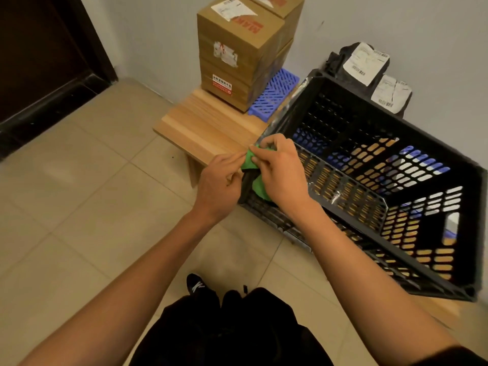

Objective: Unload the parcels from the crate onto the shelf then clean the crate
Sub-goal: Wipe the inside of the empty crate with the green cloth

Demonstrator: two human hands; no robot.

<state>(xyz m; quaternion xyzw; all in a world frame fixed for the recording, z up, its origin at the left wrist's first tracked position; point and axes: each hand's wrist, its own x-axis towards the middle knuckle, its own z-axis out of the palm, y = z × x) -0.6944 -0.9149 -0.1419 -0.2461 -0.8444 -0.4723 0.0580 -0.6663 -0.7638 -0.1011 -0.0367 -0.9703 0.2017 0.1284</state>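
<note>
A green cloth (257,167) is held between both hands at the crate's near-left corner. The left hand (220,180) has its fingers curled in, thumb and forefinger pinched on the cloth's left edge. The right hand (280,167) is curled over the cloth from above, fingertips (254,154) gripping its top fold; the rest of the cloth is bunched under the right palm, with a lobe seen below at the wrist side. How tightly it is squeezed cannot be told.

The black crate (396,262) is tilted, its open side turned up and toward the camera, and is rested on the wooden shelf (211,122). No parcels are seen inside it; light is seen through its slotted walls. The cloth is touching or just beside the crate's rim corner; exact contact cannot be told.

Stacked cardboard boxes (237,56) are placed on the shelf's far-left end, against the wall. A blue slatted panel (274,93) is lain just right of the boxes. Two dark bagged parcels (369,72) with white labels are propped behind the crate by the wall. A tiled floor (79,207) and a black shoe (196,285) are seen below.
</note>
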